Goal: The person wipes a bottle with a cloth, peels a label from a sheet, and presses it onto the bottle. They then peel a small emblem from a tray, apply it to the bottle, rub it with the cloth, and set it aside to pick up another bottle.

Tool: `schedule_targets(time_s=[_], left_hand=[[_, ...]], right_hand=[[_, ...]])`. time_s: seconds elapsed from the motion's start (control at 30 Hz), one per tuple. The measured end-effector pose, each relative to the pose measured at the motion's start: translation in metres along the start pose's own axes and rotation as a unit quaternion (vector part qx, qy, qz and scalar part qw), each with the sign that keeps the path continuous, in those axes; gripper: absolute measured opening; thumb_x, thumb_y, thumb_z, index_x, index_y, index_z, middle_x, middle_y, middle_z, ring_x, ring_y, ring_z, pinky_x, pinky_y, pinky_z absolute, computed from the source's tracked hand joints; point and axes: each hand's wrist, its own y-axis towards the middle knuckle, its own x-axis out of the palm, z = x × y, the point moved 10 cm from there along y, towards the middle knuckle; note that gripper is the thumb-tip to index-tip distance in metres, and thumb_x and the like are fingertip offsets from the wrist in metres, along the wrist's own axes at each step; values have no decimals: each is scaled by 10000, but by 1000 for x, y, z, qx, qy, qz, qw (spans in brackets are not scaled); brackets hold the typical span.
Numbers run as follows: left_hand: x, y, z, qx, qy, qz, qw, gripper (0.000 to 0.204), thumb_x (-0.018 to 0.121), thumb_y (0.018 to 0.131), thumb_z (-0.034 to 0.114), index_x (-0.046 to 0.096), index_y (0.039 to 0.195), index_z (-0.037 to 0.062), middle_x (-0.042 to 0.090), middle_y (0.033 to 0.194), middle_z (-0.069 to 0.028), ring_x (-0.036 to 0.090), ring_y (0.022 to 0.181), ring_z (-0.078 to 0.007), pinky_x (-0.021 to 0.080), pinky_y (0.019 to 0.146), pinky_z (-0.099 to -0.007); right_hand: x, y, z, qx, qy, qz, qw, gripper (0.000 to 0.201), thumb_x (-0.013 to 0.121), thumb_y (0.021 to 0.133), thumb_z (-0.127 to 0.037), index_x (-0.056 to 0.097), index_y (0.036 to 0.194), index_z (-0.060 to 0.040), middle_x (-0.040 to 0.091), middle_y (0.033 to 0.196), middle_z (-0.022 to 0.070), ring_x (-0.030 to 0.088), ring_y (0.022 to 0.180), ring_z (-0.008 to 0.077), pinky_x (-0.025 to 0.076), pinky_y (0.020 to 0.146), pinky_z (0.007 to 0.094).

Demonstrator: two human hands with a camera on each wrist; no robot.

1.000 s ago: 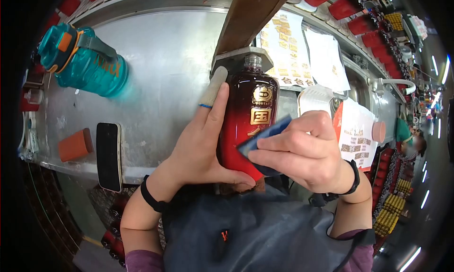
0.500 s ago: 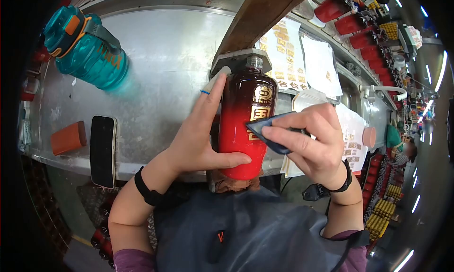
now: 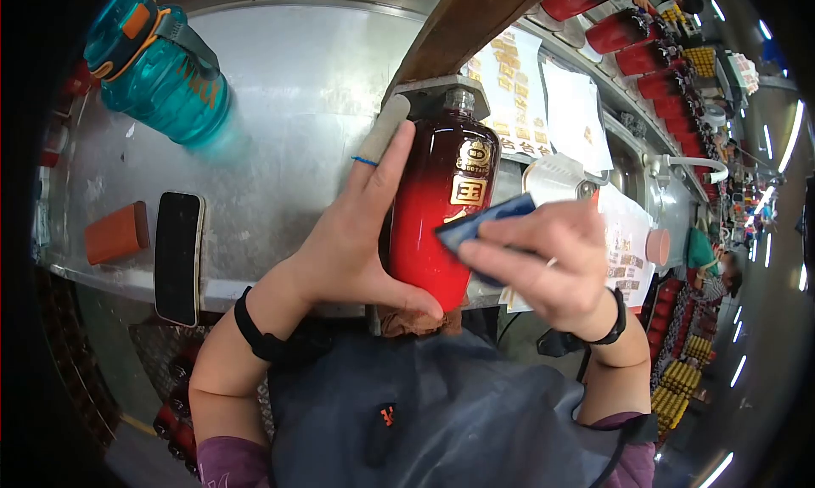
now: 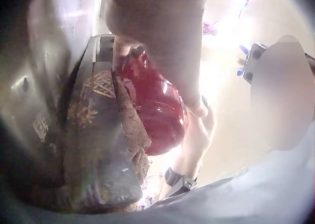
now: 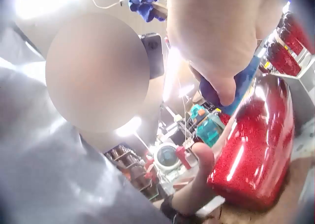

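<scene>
A glossy red bottle (image 3: 431, 225), dark toward its neck, lies on its back with gold emblem and characters facing up. My left hand (image 3: 344, 233) holds it along the left side, long fingers stretched toward the shoulder and thumb over the base; one finger wears a pale finger cot (image 3: 382, 131). Between thumb and fingers my right hand (image 3: 552, 263) pinches a thin blue scraper (image 3: 488, 225), its edge at the bottle's face just below the gold characters. The right wrist view shows the scraper (image 5: 246, 83) beside the bottle (image 5: 256, 145). A brown cloth (image 3: 420, 322) lies under the base.
A metal bench (image 3: 280, 106) bears a teal water bottle (image 3: 165, 81), a black phone (image 3: 178, 257) and an orange-brown box (image 3: 117, 233) at left. A brown post (image 3: 458, 38) rises beyond the bottle neck. Gold decal sheets (image 3: 514, 89) lie at right, near several more red bottles (image 3: 615, 31).
The right hand with the scraper lifted slightly off to the right, then came back over the lower lettering. The left hand keeps its place on the bottle; the head view shifts a little.
</scene>
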Motion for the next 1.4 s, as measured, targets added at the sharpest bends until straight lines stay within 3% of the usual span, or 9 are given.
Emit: schedule_targets(time_s=[0.3, 0.53, 0.67, 0.87, 0.93, 1.03, 1.2, 1.3, 1.4], left_hand=[[8, -3, 20, 21, 52, -57, 997, 1525, 938, 474, 546, 27, 1566, -5, 75, 1599, -313, 176, 1474, -467, 289, 1172, -473], [11, -19, 14, 30, 79, -39, 996, 1380, 928, 537, 457, 126, 1563, 3, 134, 1586, -322, 268, 1428, -505, 350, 1141, -495], [11, -19, 17, 90, 110, 6, 990, 1337, 931, 520, 424, 193, 1550, -3, 206, 1572, -313, 311, 1415, -491, 362, 1134, -506], [7, -22, 17, 114, 119, 37, 986, 1290, 930, 503, 384, 255, 1531, -7, 280, 1550, -296, 337, 1398, -498, 365, 1137, -510], [8, -23, 19, 119, 108, 46, 986, 1276, 925, 504, 373, 264, 1525, -11, 293, 1549, -286, 348, 1393, -495, 366, 1137, -510], [9, -25, 18, 89, 115, 43, 988, 1261, 920, 501, 368, 278, 1517, -13, 308, 1543, -282, 355, 1394, -485, 370, 1134, -508], [5, -23, 20, 122, 116, 49, 984, 1250, 917, 502, 370, 289, 1512, -12, 314, 1536, -286, 357, 1392, -486, 375, 1131, -503], [7, -24, 17, 119, 118, 43, 985, 1244, 917, 504, 372, 294, 1509, -13, 314, 1535, -289, 355, 1394, -487, 375, 1131, -499], [9, -23, 20, 113, 114, 33, 986, 1223, 917, 520, 376, 303, 1503, -16, 318, 1531, -294, 359, 1391, -491, 377, 1128, -505]], right_hand=[[1, -6, 45, 201, 149, -2, 968, 367, 767, 686, -78, 739, 1051, -106, 683, 899, 23, 594, 813, 205, 423, 731, 341], [6, -8, -19, 0, 70, -24, 997, 296, 724, 717, -161, 741, 1006, -100, 667, 891, -20, 569, 806, 178, 410, 724, 328], [2, 4, 55, 182, 129, -8, 975, 199, 756, 798, -132, 733, 992, -98, 620, 794, 32, 541, 775, 224, 402, 762, 371], [5, 5, -25, -76, -40, 11, 996, 368, 729, 640, -164, 752, 1002, -103, 641, 842, -25, 547, 797, 185, 421, 700, 318], [8, 16, -4, 21, 104, -104, 989, 324, 763, 650, -150, 757, 973, -130, 637, 820, -4, 554, 804, 195, 442, 700, 325], [3, 15, 73, 204, 147, 5, 968, 300, 769, 672, -110, 751, 969, -144, 641, 811, 26, 564, 814, 209, 435, 708, 344], [12, 1, -16, -92, -61, 24, 994, 295, 683, 718, -144, 742, 1005, -115, 662, 859, -17, 571, 793, 157, 435, 744, 341], [10, 9, -31, -92, 48, -25, 994, 262, 733, 725, -150, 753, 985, -123, 662, 856, -11, 582, 792, 164, 440, 742, 334], [8, 19, 63, 167, 180, 16, 969, 208, 810, 741, -132, 763, 944, -122, 670, 825, 20, 588, 782, 196, 438, 698, 312]])
